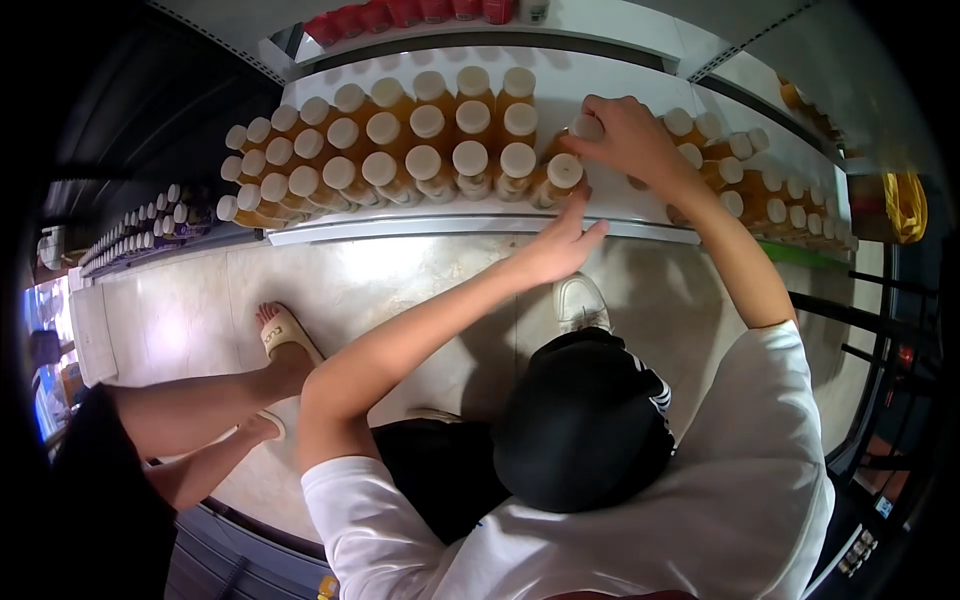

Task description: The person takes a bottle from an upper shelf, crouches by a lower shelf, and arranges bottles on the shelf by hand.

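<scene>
Placing and squaring bottles on a white shelf (600, 75), seen from the wearer's head. The right hand (628, 135) has its grip closed on one bottle (586, 127), thumb and fingers pinching about the pale cap; this bottle stands at the right end of the large block of bottles (427, 122), bordering the bare strip that separates it from the right-hand group of bottles (740, 146). The left hand (560, 248) is unclenched, thumb spread away, with a forefinger reaching up to the side of the front bottle (564, 172) and apparently touching it; whether it presses or merely steadies cannot be told. The front bottle stands nearer the shelf's front edge than the held one, and both contain an amber liquid. The step in hand appears to be alignment — the held bottle being set behind the front bottle to extend the block by a further file. The next move seems to call for bringing the held bottle upright and in line with its neighbours before the right grip is released, while the left forefinger keeps the front bottle from sliding or tipping. Lower left, another person's sandalled foot (285, 335) rests on the tiled floor (400, 280), well apart from the work.
</scene>
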Available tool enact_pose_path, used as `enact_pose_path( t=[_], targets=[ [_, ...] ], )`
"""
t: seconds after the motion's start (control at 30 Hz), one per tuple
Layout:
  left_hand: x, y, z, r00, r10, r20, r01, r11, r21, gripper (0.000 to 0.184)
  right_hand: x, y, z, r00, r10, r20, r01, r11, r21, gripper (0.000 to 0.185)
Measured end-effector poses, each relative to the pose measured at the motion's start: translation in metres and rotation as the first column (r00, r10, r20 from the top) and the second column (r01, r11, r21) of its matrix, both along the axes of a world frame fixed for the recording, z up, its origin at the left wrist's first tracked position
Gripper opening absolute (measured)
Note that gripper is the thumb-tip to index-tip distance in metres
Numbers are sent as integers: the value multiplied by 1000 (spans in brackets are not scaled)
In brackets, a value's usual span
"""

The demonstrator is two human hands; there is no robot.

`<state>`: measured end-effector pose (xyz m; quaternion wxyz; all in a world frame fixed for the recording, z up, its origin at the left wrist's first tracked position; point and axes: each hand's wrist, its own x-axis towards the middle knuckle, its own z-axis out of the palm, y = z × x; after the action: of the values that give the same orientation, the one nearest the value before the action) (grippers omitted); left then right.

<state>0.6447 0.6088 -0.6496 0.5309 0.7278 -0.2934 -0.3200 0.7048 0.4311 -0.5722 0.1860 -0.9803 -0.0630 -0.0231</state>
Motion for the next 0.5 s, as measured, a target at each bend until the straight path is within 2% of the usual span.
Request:
enact_pose_path(
  t=[0.07, 0.13, 0.27, 0.37, 0.43, 0.47, 0.5],
  targets=[
    [2, -7, 3, 999, 18, -36, -19, 999, -37, 85, 8, 2, -4, 998, 42, 47, -43, 999, 21, 50],
    [5, -8, 6, 997, 30, -73, -36, 997, -73, 87, 15, 4, -9, 991, 120, -64, -112, 986, 123, 51],
    [8, -5, 11, 998, 51, -44, -53, 997, -53, 84, 24, 11, -7, 989, 125, -81, -117, 988, 97, 50],
    [6, -7, 10, 996, 72, -50, -76, 994, -75, 84, 24, 10, 1, 976, 120, -180, -98, 987, 127, 48],
    [4, -8, 13, 993, 97, -67, -103, 990, -96, 83, 22, -3, 3, 962, 101, -255, -28, 961, 274, 47],
    [3, -8, 16, 989, 123, -77, -130, 988, -87, 80, 17, -12, 8, 962, 99, -256, -28, 963, 269, 47],
    [1, -8, 18, 985, 150, -88, -158, 984, -81, 76, 8, -22, 19, 984, 7, -178, 37, 969, 243, 51]
  ],
)
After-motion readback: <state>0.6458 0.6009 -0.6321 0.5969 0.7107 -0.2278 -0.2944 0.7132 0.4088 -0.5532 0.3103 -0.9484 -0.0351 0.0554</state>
